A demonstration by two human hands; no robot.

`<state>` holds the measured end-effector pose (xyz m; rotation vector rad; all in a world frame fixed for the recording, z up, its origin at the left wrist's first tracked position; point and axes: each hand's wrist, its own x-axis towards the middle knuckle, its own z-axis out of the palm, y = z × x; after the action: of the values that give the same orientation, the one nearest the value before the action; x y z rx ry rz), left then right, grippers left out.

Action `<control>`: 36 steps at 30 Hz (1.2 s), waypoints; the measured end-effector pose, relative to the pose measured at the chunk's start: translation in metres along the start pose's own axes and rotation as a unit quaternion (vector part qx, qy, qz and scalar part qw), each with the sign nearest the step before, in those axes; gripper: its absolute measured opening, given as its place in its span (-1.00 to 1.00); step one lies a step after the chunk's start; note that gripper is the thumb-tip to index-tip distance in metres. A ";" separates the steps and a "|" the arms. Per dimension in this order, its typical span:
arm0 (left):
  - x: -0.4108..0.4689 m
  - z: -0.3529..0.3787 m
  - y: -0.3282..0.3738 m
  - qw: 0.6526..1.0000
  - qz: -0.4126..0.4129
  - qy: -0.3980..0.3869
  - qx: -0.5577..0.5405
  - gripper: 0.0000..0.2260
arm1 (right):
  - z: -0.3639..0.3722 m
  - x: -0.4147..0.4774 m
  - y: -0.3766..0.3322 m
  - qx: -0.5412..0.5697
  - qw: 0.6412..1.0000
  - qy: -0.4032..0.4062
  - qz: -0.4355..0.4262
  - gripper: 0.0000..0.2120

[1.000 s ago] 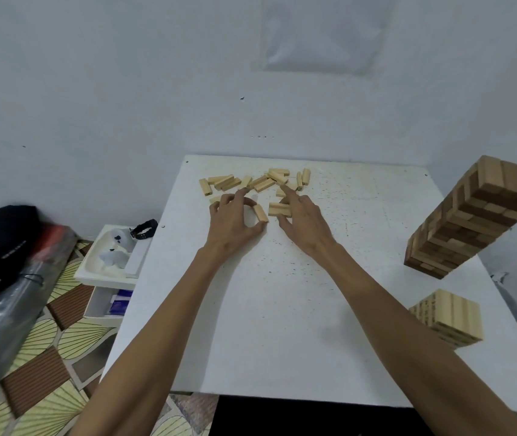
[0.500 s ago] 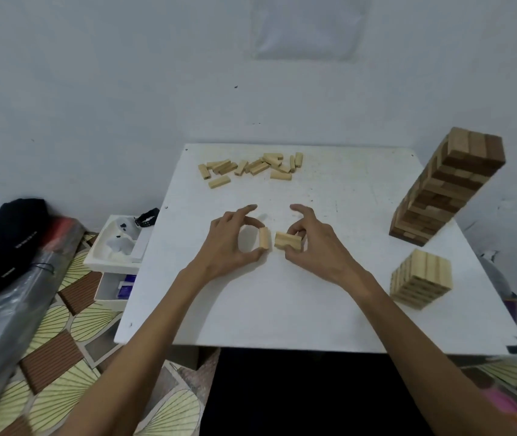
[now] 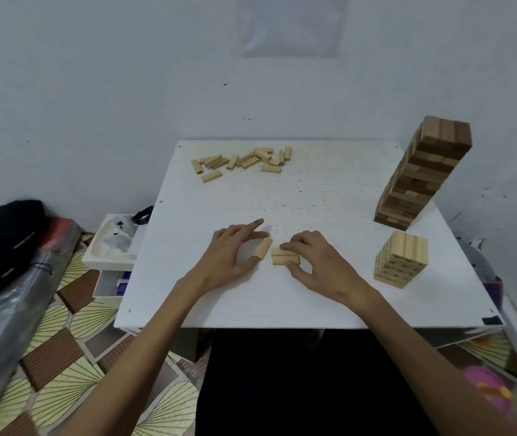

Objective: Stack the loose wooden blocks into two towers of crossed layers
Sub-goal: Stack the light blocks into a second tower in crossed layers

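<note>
The blocks look small, light, hard and smooth, so I think a pinch on the long sides works best. The left hand (image 3: 225, 259) pinches one block (image 3: 263, 247). The right hand (image 3: 323, 265) grips two blocks (image 3: 285, 257) mid-desk (image 3: 282, 303). About a dozen loose blocks (image 3: 244, 161) lie far back. A tall tower (image 3: 424, 177) and a short tower (image 3: 401, 262) stand on the right.

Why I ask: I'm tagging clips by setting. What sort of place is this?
Probably a room in a home, not a workshop: a small white table against a plain wall, a patterned floor, and a black bag lying beside it.
</note>
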<state>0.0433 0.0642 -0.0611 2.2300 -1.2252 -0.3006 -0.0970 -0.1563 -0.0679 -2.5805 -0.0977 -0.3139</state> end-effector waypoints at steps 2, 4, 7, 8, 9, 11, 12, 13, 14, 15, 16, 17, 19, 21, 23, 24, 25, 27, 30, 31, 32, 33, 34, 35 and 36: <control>0.004 0.000 -0.001 1.000 0.004 -0.004 0.003 -0.35 | -0.002 0.000 -0.001 0.010 1.000 -0.002 0.005 -0.65; 0.006 0.002 -0.001 1.000 0.014 -0.015 0.005 -0.34 | -0.006 -0.001 -0.002 0.048 0.998 -0.012 0.026 -0.56; 0.008 0.007 0.001 0.999 0.028 -0.028 0.002 -0.32 | -0.008 -0.006 -0.001 0.098 0.993 -0.023 0.063 -0.43; 0.008 0.008 0.002 0.999 0.023 -0.023 -0.003 -0.30 | -0.007 -0.007 0.000 0.101 0.992 -0.017 0.075 -0.41; 0.007 0.009 0.004 1.000 0.009 -0.012 -0.008 -0.28 | -0.006 -0.008 0.000 0.093 0.992 -0.007 0.084 -0.40; 0.004 0.010 0.008 0.999 -0.025 0.026 -0.020 -0.26 | -0.005 -0.008 0.002 0.057 0.995 0.013 0.087 -0.45; 0.001 0.011 0.010 0.998 -0.035 0.042 -0.021 -0.27 | -0.004 -0.007 0.002 0.042 0.995 0.018 0.088 -0.48; -0.002 0.012 0.012 0.998 -0.041 0.049 -0.019 -0.28 | -0.004 -0.006 0.001 0.033 0.995 0.018 0.095 -0.51; -0.004 0.014 0.015 0.998 -0.044 0.048 -0.013 -0.28 | -0.004 -0.005 0.001 0.030 0.994 0.014 0.103 -0.54; -0.005 0.017 0.017 0.998 -0.045 0.048 -0.006 -0.27 | -0.003 -0.003 0.000 0.029 0.993 0.007 0.110 -0.56; -0.006 0.019 0.019 0.998 -0.044 0.052 0.003 -0.24 | -0.002 -0.001 -0.001 0.030 0.993 0.000 0.114 -0.57; -0.006 0.021 0.020 0.997 -0.043 0.058 0.013 -0.20 | -0.001 0.001 -0.002 0.033 0.993 -0.007 0.115 -0.57; -0.004 0.024 0.023 0.997 -0.049 0.063 0.025 -0.12 | -0.001 0.004 -0.004 0.045 0.992 -0.022 0.117 -0.54; -0.002 0.026 0.023 0.996 -0.056 0.069 0.011 -0.15 | -0.004 0.006 -0.004 0.044 0.992 -0.039 0.114 -0.49; -0.001 0.027 0.021 0.995 -0.060 0.076 -0.031 -0.26 | -0.007 0.007 -0.004 0.032 0.992 -0.064 0.101 -0.47; 0.000 0.026 0.021 0.994 -0.056 0.075 -0.052 -0.30 | -0.009 0.009 -0.004 0.029 0.992 -0.077 0.096 -0.47; 0.000 0.026 0.021 0.994 -0.049 0.069 -0.069 -0.33 | -0.010 0.010 -0.004 0.027 0.992 -0.087 0.092 -0.46; 0.003 0.023 0.022 0.995 -0.033 0.051 -0.082 -0.33 | -0.012 0.013 -0.004 0.026 0.991 -0.100 0.084 -0.49; 0.004 0.018 0.023 0.997 -0.024 0.052 -0.054 -0.31 | -0.015 0.017 -0.004 0.041 0.990 -0.109 0.082 -0.56; 0.004 0.016 0.022 0.998 -0.028 0.060 -0.019 -0.30 | -0.016 0.017 -0.004 0.046 0.989 -0.110 0.084 -0.58; 0.004 0.014 0.022 0.997 -0.033 0.062 0.025 -0.30 | -0.017 0.018 -0.004 0.048 0.989 -0.114 0.084 -0.59; 0.004 0.011 0.021 0.996 -0.041 0.054 0.063 -0.31 | -0.018 0.019 -0.004 0.048 0.988 -0.118 0.083 -0.59; 0.004 0.009 0.021 0.995 -0.047 0.037 0.084 -0.34 | -0.018 0.020 -0.003 0.047 0.988 -0.124 0.083 -0.58; 0.004 0.007 0.021 0.995 -0.046 0.017 0.085 -0.39 | -0.019 0.021 -0.003 0.047 0.987 -0.130 0.084 -0.58; 0.005 0.006 0.021 0.997 -0.037 -0.001 0.073 -0.45 | -0.019 0.022 -0.003 0.047 0.986 -0.136 0.087 -0.57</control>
<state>0.0290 0.0492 -0.0531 2.4047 -1.2013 -0.2492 -0.0798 -0.1635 -0.0449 -2.5019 0.0145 0.1057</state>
